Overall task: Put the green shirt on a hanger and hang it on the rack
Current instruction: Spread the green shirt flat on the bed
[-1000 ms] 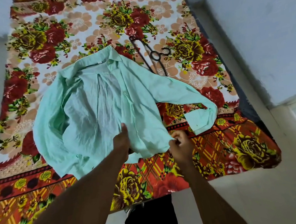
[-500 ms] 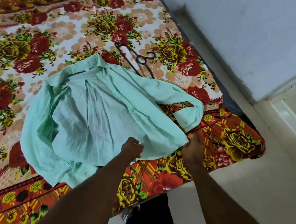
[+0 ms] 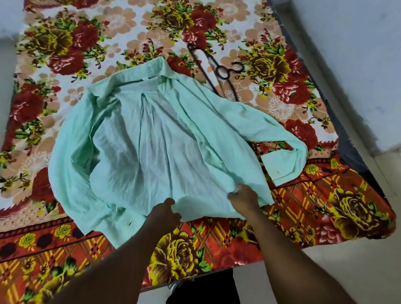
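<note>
Head view: left hand (image 3: 164, 214) and right hand (image 3: 243, 197) curl their fingers closed, pinching the hem of the green shirt (image 3: 147, 146).

No legible text, label, brand, number or sign anywhere in the head view. Green shirt (image 3: 157, 144): no readable tag at the collar. Floral bedsheet (image 3: 278, 111) carries pattern only; hanger (image 3: 224, 73) shows no marking that can be made out.
</note>
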